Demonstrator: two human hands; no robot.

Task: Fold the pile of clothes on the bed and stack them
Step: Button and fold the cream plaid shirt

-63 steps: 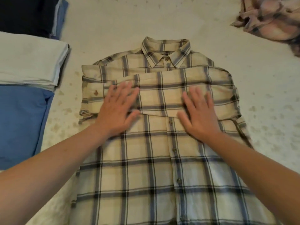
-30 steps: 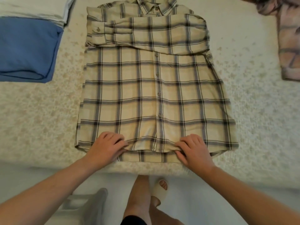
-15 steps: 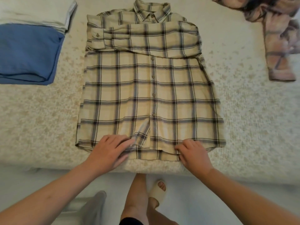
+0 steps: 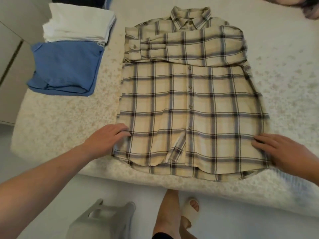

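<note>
On the bed [image 4: 69, 118], a plaid shirt [image 4: 189, 104] lay buttoned and flat, sleeves folded across its chest. The left hand [image 4: 107, 138] and right hand [image 4: 283, 150] rested on its lower side edges, fingers loosely extended, near folded blue [image 4: 65, 66] and white clothes [image 4: 79, 25].

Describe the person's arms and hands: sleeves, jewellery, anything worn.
Both forearms are bare up to the frame edge, with no sleeve in view. The left hand and right hand wear no gloves, and no rings, watch or bracelet show. Nails look short and unpainted, though motion blur softens the detail.
</note>
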